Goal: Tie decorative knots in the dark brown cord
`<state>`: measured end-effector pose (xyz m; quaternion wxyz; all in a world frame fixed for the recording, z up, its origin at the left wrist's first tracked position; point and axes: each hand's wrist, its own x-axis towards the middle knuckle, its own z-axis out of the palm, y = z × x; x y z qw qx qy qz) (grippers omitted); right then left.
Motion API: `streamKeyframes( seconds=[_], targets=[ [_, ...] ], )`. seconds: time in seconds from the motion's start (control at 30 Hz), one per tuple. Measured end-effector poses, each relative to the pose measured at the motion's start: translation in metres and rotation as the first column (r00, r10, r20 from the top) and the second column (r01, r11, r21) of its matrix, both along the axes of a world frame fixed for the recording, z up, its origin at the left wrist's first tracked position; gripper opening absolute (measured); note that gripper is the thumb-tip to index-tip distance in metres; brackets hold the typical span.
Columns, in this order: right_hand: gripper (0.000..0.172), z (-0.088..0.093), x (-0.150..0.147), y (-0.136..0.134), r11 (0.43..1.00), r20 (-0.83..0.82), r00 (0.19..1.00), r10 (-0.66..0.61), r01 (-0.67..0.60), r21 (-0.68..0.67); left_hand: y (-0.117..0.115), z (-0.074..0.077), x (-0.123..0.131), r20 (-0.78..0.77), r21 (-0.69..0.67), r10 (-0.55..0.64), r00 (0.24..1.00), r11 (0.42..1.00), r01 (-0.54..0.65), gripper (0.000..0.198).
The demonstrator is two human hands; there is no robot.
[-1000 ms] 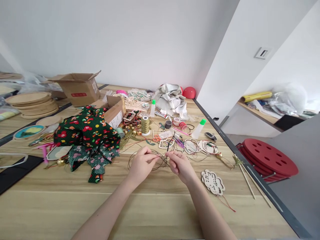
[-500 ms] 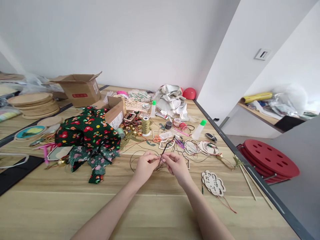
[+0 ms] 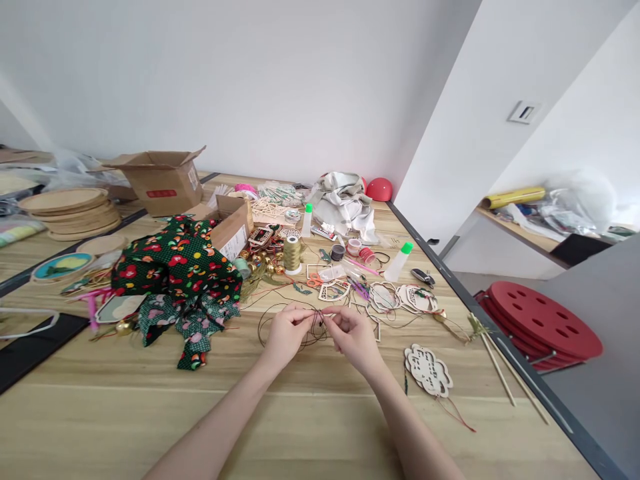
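Over the middle of the wooden table, my left hand [image 3: 289, 335] and my right hand [image 3: 354, 335] face each other with their fingertips close together. Both pinch a thin black cord [image 3: 319, 325] between thumb and forefinger. Loose loops of it spread on the wood around and behind my left hand. Just beyond the fingers lie a fan-shaped wooden cutout [image 3: 334, 291], orange-handled scissors [image 3: 315, 280] and a purple item [image 3: 361, 290]. A cloud-shaped wooden cutout [image 3: 429, 371] with a red string rests to the right of my right hand.
Patterned dark green fabric [image 3: 175, 273] is heaped at left, before a cardboard box [image 3: 159, 183]. A gold thread spool [image 3: 293, 256] and green-capped bottles [image 3: 399, 263] stand behind my hands. Wooden sticks [image 3: 500, 370] lie near the right edge; red stools [image 3: 545, 320] are beyond it.
The dark strand that stuck up beyond my fingers has dropped down between my hands. My fingertips have come together on the cord; my forearms have barely moved.
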<state>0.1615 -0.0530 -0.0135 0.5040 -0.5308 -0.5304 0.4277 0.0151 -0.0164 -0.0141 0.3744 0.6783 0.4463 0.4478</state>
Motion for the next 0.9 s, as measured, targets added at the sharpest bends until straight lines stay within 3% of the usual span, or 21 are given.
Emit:
streamKeyframes(
  seconds=[0.17,0.3,0.6,0.77,0.9],
  targets=[
    [0.027,-0.006,0.004,0.003,0.999,0.171,0.985,-0.036,0.031,0.032,0.0,-0.006,0.0,-0.054,0.053,-0.045,0.998,0.997,0.047,0.022],
    [0.025,-0.007,0.003,0.002,0.985,0.336,0.935,-0.114,0.061,0.164,0.0,-0.011,0.002,-0.073,0.081,-0.073,0.995,0.994,0.078,0.023],
    [0.023,-0.006,0.003,-0.002,0.947,0.492,0.838,-0.234,0.083,0.31,-0.006,-0.001,0.003,-0.023,0.007,-0.193,0.981,0.981,0.193,0.024],
    [0.018,-0.012,-0.007,-0.004,0.947,0.546,0.805,-0.234,0.062,0.315,-0.003,-0.004,0.003,0.065,-0.102,-0.138,0.988,0.984,0.144,0.034],
    [0.01,-0.012,-0.013,-0.006,0.955,0.527,0.823,-0.212,0.06,0.29,0.001,-0.009,0.005,0.018,-0.139,-0.079,0.997,0.987,0.08,0.042]
  ],
)
